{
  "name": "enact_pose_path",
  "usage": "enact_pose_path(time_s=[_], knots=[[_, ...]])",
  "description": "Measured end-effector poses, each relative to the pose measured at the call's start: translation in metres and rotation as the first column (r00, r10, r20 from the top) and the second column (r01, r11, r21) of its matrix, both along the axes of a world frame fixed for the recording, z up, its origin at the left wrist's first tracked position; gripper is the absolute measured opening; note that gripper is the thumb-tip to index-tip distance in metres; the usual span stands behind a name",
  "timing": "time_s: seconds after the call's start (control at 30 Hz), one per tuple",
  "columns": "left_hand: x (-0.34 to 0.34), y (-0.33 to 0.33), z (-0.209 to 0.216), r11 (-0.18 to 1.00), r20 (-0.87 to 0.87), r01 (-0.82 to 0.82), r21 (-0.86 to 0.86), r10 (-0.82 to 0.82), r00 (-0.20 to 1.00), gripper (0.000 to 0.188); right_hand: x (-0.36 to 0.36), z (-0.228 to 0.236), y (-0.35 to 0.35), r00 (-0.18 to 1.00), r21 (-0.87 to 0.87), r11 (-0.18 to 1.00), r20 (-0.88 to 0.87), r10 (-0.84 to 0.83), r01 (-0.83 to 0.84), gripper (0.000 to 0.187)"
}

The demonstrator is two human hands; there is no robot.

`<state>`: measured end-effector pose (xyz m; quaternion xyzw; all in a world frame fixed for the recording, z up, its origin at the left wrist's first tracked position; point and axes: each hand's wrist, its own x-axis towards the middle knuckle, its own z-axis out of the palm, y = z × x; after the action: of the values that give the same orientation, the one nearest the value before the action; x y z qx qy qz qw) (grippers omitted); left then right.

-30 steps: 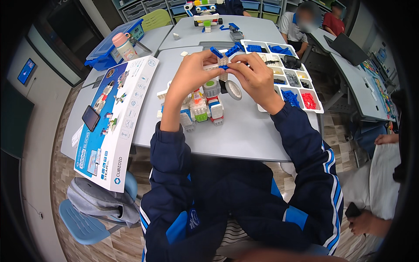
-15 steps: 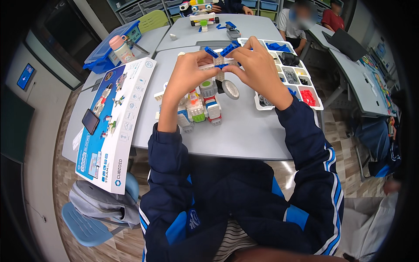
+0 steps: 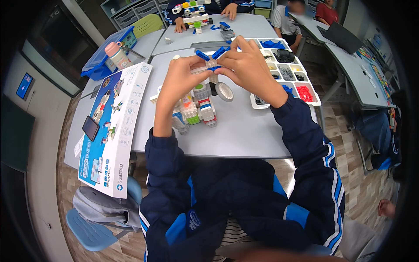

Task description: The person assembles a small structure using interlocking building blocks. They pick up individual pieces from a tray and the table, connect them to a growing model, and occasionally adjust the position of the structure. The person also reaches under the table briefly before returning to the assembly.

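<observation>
Both my hands are raised over the near part of the table, thumbs almost meeting. My left hand [image 3: 181, 78] grips the left side of a building-block model [image 3: 213, 75]; my right hand [image 3: 251, 70] pinches its right side. Two blue beams [image 3: 202, 55] stick up from its top in a V, and a small blue piece [image 3: 214, 68] lies at the thumb tips. A light grey wheel [image 3: 224, 92] hangs on the model's right. Under my hands is a blocky lower section [image 3: 192, 111] in white, green, red and blue. My fingers hide part of the upper blocks.
At right, a white compartment tray [image 3: 317, 99] holds sorted parts. A large printed box [image 3: 142, 78] with a phone [image 3: 91, 128] on it lies left, near a pink-capped bottle [image 3: 118, 54] and a blue bin [image 3: 98, 61]. Across the table, a person's hands flank another block model [image 3: 196, 19].
The view has shifted slightly, and my hands appear a little further left with the same grip. Across the table, the other person's hands now show on the tabletop beside their model.
</observation>
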<state>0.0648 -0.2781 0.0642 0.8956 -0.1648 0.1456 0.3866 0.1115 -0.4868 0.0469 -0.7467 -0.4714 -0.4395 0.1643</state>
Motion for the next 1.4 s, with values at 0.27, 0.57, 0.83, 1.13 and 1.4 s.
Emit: enact_pose_path(time_s=[0.27, 0.57, 0.83, 1.13, 1.4], knots=[[-0.01, -0.001, 0.005, 0.996, 0.071, -0.078, 0.046, 0.074, 0.995, 0.046, 0.027, 0.029, -0.079, 0.976, -0.091, 0.994, -0.202, -0.085, 0.067, 0.043], [-0.097, -0.068, -0.048, 0.912, 0.562, -0.283, -0.295, 0.406, 0.72, 0.037, 0.118, -0.021, -0.135, 0.581, -0.355, 0.894, -0.681, -0.447, 0.272, 0.022], [-0.135, -0.134, -0.12, 0.907, 0.177, -0.02, -0.42, 0.104, 0.979, 0.027, 0.134, -0.084, -0.106, 0.511, -0.372, 0.737, -0.544, -0.665, 0.563, 0.026], [-0.137, -0.133, -0.13, 0.866, 0.082, 0.036, -0.499, 0.006, 0.997, 0.022, 0.142, -0.092, -0.108, 0.55, -0.255, 0.779, -0.585, -0.596, 0.573, 0.019], [-0.139, -0.115, -0.119, 0.848, -0.03, 0.014, -0.53, -0.035, 0.999, 0.017, 0.097, 0.009, -0.13, 0.325, 0.55, 0.833, -0.801, 0.504, 0.064, 0.026]])
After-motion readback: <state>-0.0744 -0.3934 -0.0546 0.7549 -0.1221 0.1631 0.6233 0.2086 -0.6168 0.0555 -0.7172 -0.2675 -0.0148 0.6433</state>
